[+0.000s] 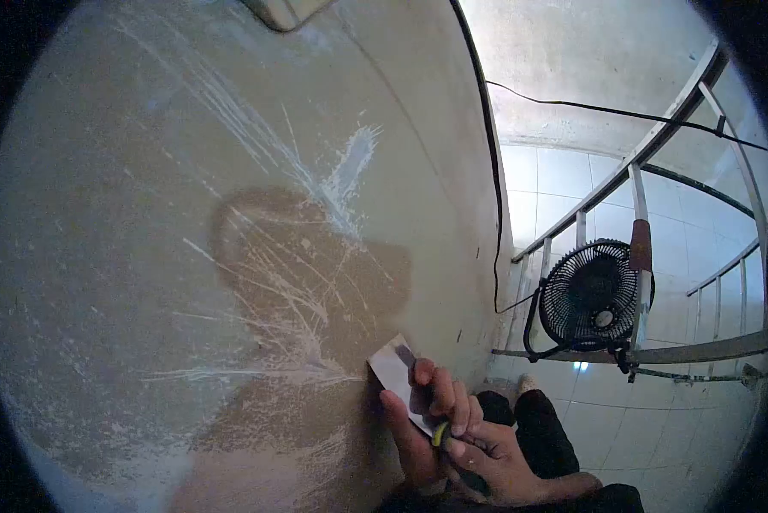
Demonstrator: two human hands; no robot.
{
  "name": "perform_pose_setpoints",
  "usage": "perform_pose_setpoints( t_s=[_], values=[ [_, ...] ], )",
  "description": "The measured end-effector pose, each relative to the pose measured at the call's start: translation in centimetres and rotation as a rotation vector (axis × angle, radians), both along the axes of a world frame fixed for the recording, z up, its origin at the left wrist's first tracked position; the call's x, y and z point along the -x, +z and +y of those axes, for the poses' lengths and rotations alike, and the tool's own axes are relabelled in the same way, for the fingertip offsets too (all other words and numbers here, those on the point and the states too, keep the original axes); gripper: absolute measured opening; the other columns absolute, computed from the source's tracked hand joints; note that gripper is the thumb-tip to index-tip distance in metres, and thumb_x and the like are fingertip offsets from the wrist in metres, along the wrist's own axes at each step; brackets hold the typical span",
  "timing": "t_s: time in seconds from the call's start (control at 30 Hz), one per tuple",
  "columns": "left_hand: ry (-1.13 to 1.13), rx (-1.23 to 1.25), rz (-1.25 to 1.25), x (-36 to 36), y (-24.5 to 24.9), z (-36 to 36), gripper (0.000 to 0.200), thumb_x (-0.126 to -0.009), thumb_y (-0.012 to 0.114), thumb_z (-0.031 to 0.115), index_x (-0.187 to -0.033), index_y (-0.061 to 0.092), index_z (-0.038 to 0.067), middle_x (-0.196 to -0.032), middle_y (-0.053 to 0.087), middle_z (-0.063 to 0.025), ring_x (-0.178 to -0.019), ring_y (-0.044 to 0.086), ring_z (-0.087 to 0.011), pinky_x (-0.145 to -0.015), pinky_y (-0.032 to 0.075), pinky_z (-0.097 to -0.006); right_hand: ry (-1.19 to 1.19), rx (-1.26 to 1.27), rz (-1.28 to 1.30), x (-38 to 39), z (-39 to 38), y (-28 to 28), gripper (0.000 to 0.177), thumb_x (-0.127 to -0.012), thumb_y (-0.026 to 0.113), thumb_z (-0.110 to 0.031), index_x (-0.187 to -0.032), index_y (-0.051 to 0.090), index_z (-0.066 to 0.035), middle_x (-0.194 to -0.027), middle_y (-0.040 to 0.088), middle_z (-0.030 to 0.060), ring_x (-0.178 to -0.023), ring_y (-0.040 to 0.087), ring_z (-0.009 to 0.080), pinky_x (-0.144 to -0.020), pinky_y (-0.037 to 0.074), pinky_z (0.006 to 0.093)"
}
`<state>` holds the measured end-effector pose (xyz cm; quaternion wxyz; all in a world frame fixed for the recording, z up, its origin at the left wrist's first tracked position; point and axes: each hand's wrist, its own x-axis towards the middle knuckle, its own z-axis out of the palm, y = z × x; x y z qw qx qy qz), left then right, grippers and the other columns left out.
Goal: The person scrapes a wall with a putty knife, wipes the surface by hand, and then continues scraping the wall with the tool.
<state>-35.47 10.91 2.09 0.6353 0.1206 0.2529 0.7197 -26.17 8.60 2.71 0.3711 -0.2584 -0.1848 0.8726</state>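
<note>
I see the wall [144, 256] mostly dull, with white scrape streaks [298, 291] only across its middle, so I judge the scraping barely begun. Low down, the scraper [394, 366] lies against it, with the left hand [418, 427] and right hand [499, 457] fingers clenched round it.

Left: wall [187, 256], scraper [392, 366] against it; right: fan [591, 297] behind ladder [640, 184].

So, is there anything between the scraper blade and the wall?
Nothing visible does. The scraper touches the wall with its blade edge; the left hand presses on the blade and the right hand grips the handle. The fan stands apart, to the right.
</note>
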Motion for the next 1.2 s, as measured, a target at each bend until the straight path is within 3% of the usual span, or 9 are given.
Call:
perform_pose_setpoints(
  t_s=[0.27, 0.37, 0.43, 0.53, 0.63, 0.73, 1.07, 1.13, 1.2],
  values=[
    [0.021, -0.037, -0.088, -0.2, -0.2, -0.1, 0.048, -0.081, 0.042, 0.057, -0.092, 0.034, 0.012, -0.061, 0.028, 0.0015, -0.049, 0.033, -0.0108, -0.050, 0.032, -0.0259, 0.112, 0.005, -0.045, -1.0, 0.8, 0.7, 0.017, -0.088, 0.048, -0.017, -0.076, 0.047, -0.005, -0.060, 0.041, -0.0040, -0.047, 0.033, 0.0031, -0.042, 0.024, 0.0197],
    [-0.012, -0.054, -0.052, 0.1, -0.2, -0.4, 0.048, -0.081, 0.042, 0.057, -0.094, 0.034, 0.012, -0.062, 0.029, 0.0013, -0.049, 0.033, -0.0110, -0.049, 0.031, -0.0261, 0.082, 0.036, -0.041, -0.7, 0.5, 0.8, 0.017, -0.088, 0.048, -0.016, -0.076, 0.048, -0.005, -0.064, 0.042, -0.0030, -0.052, 0.035, 0.0045, -0.045, 0.027, 0.0205],
    [-0.010, -0.037, -0.042, 0.3, -0.3, -0.4, 0.048, -0.082, 0.041, 0.057, -0.094, 0.034, 0.011, -0.063, 0.030, 0.0011, -0.049, 0.033, -0.0112, -0.049, 0.031, -0.0265, 0.054, -0.142, -0.104, -0.5, 0.3, -0.1, 0.016, -0.088, 0.048, -0.015, -0.076, 0.048, -0.004, -0.068, 0.043, -0.0021, -0.058, 0.038, 0.0064, -0.049, 0.030, 0.0220],
    [-0.012, -0.009, -0.002, 0.2, 0.0, 0.0, 0.048, -0.081, 0.042, 0.057, -0.094, 0.034, 0.012, -0.063, 0.030, 0.0010, -0.049, 0.033, -0.0112, -0.050, 0.031, -0.0263, 0.066, 0.036, -0.005, -0.2, 0.2, -0.1, 0.017, -0.087, 0.048, -0.014, -0.074, 0.048, -0.003, -0.071, 0.044, -0.0010, -0.062, 0.038, 0.0078, -0.053, 0.031, 0.0233],
    [-0.005, 0.003, -0.031, 0.2, -0.2, -0.8, 0.048, -0.081, 0.042, 0.058, -0.093, 0.034, 0.012, -0.062, 0.030, 0.0013, -0.049, 0.033, -0.0110, -0.051, 0.031, -0.0259, -0.020, -0.043, -0.052, 0.2, -0.5, -0.3, 0.019, -0.087, 0.048, -0.015, -0.072, 0.046, -0.003, -0.071, 0.043, -0.0008, -0.062, 0.037, 0.0073, -0.052, 0.031, 0.0231],
    [-0.017, 0.000, -0.063, 0.0, 0.1, 0.0, 0.048, -0.080, 0.044, 0.058, -0.092, 0.034, 0.013, -0.062, 0.029, 0.0016, -0.049, 0.032, -0.0107, -0.051, 0.031, -0.0256, 0.125, -0.008, -0.074, -1.0, 1.1, 0.8, 0.019, -0.087, 0.048, -0.015, -0.072, 0.046, -0.003, -0.070, 0.042, -0.0015, -0.061, 0.036, 0.0071, -0.052, 0.030, 0.0232],
    [0.008, -0.001, -0.024, -0.4, 0.5, 0.1, 0.047, -0.081, 0.043, 0.057, -0.092, 0.035, 0.012, -0.061, 0.028, 0.0018, -0.048, 0.031, -0.0106, -0.050, 0.030, -0.0257, 0.119, -0.041, -0.002, -1.2, 0.7, 0.2, 0.014, -0.087, 0.048, -0.013, -0.079, 0.048, -0.003, -0.073, 0.043, -0.0018, -0.065, 0.037, 0.0069, -0.056, 0.031, 0.0216],
    [0.013, -0.001, -0.025, -0.2, 0.2, -0.5, 0.047, -0.080, 0.044, 0.057, -0.091, 0.035, 0.012, -0.060, 0.028, 0.0018, -0.047, 0.031, -0.0106, -0.050, 0.030, -0.0262, -0.039, -0.076, -0.003, -0.2, -0.4, -0.4, 0.012, -0.087, 0.048, -0.013, -0.081, 0.050, -0.003, -0.076, 0.044, -0.0014, -0.068, 0.038, 0.0067, -0.059, 0.032, 0.0212],
    [0.065, 0.015, -0.057, -0.6, 0.1, 0.0, 0.048, -0.081, 0.042, 0.058, -0.091, 0.036, 0.012, -0.059, 0.029, 0.0015, -0.045, 0.031, -0.0114, -0.046, 0.031, -0.0277, 0.009, -0.084, -0.048, -0.7, 0.3, -0.3, 0.012, -0.087, 0.048, -0.013, -0.081, 0.050, -0.003, -0.075, 0.044, -0.0015, -0.068, 0.038, 0.0068, -0.059, 0.032, 0.0212]
  ],
)
